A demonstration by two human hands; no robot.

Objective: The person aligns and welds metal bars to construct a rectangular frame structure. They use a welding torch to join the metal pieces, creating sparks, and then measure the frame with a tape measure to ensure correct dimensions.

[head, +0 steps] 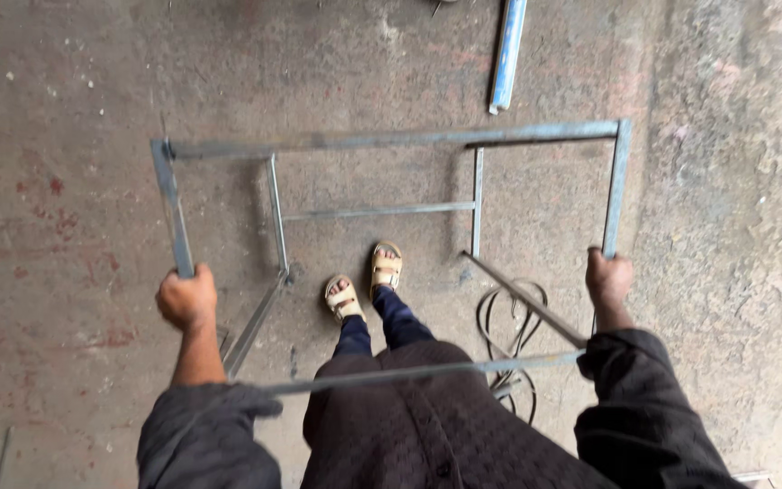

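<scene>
Left hand: left hand (186, 297) at 9 o'clock, fist closed around the left bar of the frame.
Frame: grey metal frame (391, 140) held over the concrete floor (74, 118), surrounding the sandalled feet (366, 281).
Right hand: right hand (608, 279) at 3 o'clock, clenched on the right bar.
Beyond: loose metal bar (507, 54) at 1 o'clock.

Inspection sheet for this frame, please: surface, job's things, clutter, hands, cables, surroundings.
Surface: stained concrete floor, reddish patches at left.
Job's things: open metal frame of thin bars, held around the person.
Clutter: blue-grey metal bar lying on the floor beyond the frame.
Hands: left hand shut on the frame's left bar; right hand shut on its right bar.
Cables: dark loops of cable on the floor by the right leg.
Surroundings: person's own sandalled feet inside the frame; no one else seen.
</scene>
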